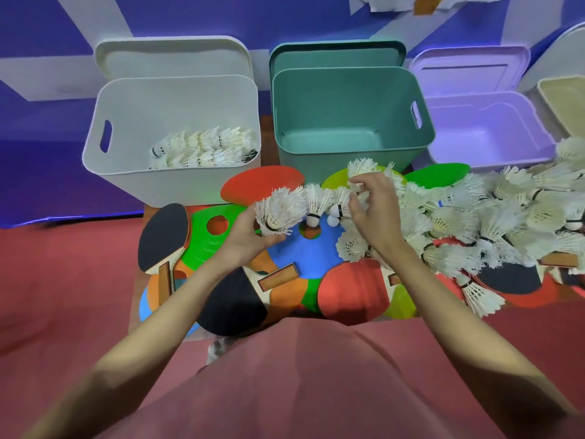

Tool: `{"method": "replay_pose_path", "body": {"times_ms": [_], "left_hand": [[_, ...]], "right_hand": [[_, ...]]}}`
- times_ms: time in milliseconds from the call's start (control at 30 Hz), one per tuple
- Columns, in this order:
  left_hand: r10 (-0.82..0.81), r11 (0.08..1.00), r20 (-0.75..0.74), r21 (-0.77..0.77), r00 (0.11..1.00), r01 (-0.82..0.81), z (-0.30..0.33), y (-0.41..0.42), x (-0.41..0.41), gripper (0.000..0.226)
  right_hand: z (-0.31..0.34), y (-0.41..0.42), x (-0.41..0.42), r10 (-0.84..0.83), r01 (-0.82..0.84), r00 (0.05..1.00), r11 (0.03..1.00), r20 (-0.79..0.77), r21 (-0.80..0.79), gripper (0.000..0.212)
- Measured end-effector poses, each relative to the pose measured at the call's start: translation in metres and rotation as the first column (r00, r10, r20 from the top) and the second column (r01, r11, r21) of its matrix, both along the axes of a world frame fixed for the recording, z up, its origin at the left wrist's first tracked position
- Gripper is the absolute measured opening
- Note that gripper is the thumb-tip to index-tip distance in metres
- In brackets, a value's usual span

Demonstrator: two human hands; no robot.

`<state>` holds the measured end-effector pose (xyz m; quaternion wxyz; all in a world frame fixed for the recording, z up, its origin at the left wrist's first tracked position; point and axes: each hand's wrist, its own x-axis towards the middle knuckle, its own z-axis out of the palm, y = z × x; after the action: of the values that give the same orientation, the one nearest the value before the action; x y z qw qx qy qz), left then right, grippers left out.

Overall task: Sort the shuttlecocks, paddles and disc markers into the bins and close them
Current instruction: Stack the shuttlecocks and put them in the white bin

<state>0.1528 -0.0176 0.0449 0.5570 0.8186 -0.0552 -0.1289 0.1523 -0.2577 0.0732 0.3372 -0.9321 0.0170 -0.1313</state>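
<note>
My left hand (245, 237) grips a white shuttlecock (278, 213) by its base, above a blue disc marker (304, 258). My right hand (375, 205) is closed on a shuttlecock (361, 171) at the end of a row of nested shuttlecocks (326, 204) between both hands. A large heap of shuttlecocks (506, 217) lies to the right. Paddles (164, 239) with black and red faces and coloured disc markers lie mixed in front of me. The white bin (126, 172) holds several shuttlecocks. The green bin (348, 99) and the purple bin (493, 128) stand open with nothing inside.
Each bin's lid leans behind it: white lid (172, 55), green lid (337, 53), purple lid (468, 68). A beige lid (563, 103) sits at far right. The floor is red; a blue and white wall rises behind. My red-clothed lap (316, 375) fills the foreground.
</note>
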Motion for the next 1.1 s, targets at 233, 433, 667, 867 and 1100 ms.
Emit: {"method": "replay_pose_path", "body": {"times_ms": [233,433,667,867,1100], "left_hand": [[0.025,0.999,0.010,-0.023,1.000,-0.025,0.000,0.000,-0.001,0.058],[0.033,0.999,0.012,-0.007,0.999,-0.033,-0.005,0.005,-0.002,0.060],[-0.017,1.000,0.026,-0.006,1.000,0.017,-0.005,-0.005,0.000,0.059],[-0.112,0.991,0.033,-0.068,0.993,0.114,0.002,-0.019,-0.001,0.071],[-0.049,0.990,-0.036,-0.134,0.998,0.044,0.002,-0.020,-0.009,0.065]], "right_hand": [[-0.016,-0.020,0.039,-0.145,0.056,0.975,0.894,-0.169,-0.445,0.018],[0.034,0.003,0.012,0.034,-0.013,0.977,0.995,0.211,-0.104,0.009],[0.032,0.024,-0.019,0.334,-0.351,0.927,0.933,0.169,0.080,0.009],[0.012,0.026,-0.028,0.386,-0.394,0.919,0.911,0.082,0.125,0.010],[0.027,0.003,-0.035,0.124,-0.147,0.988,0.936,0.092,0.321,0.014]]}}
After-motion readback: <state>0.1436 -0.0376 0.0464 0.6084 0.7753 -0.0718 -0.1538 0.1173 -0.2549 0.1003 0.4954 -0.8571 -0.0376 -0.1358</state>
